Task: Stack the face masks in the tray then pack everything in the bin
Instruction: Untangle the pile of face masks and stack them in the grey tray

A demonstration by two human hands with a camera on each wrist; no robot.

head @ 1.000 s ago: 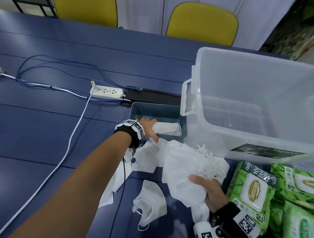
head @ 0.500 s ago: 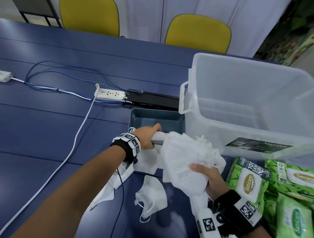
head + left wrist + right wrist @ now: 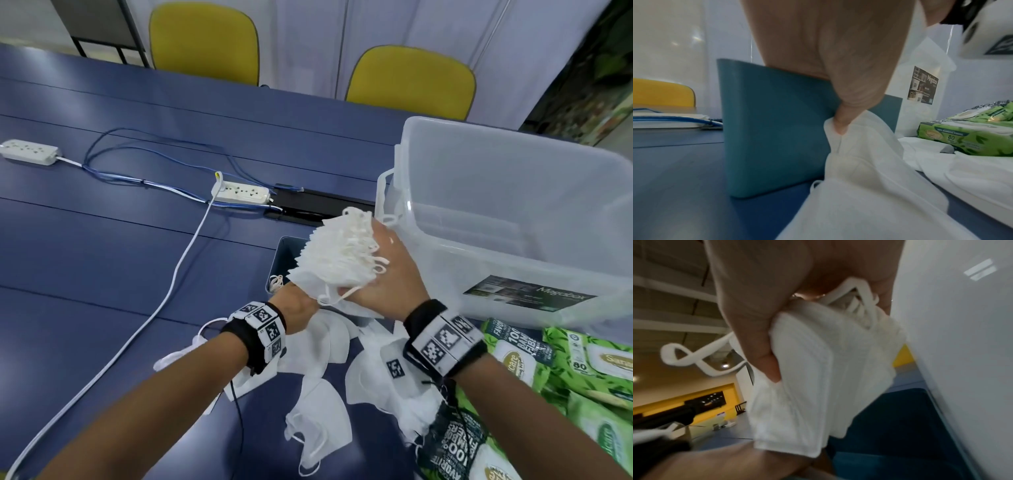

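Observation:
My right hand (image 3: 387, 274) grips a thick stack of white face masks (image 3: 339, 260), ear loops up, above the teal tray (image 3: 282, 255). In the right wrist view the thumb and fingers clamp the stack of masks (image 3: 818, 369) over the tray's dark inside (image 3: 890, 426). My left hand (image 3: 301, 305) is low at the tray's near wall. In the left wrist view its thumb pinches a loose white mask (image 3: 859, 162) lying against the tray (image 3: 777, 129). More loose masks (image 3: 322, 421) lie on the blue table near me. The clear plastic bin (image 3: 513, 222) stands right of the tray.
Green wet-wipe packs (image 3: 582, 370) lie at the right, in front of the bin. A white power strip (image 3: 239, 192) with blue and white cables and a black cable slot (image 3: 322, 205) sit behind the tray. Another strip (image 3: 29, 150) lies far left. Yellow chairs (image 3: 411, 78) stand beyond the table.
My right hand raised the mask stack from table level to above the tray. My left hand drew back from inside the tray to its near wall and took hold of a loose mask.

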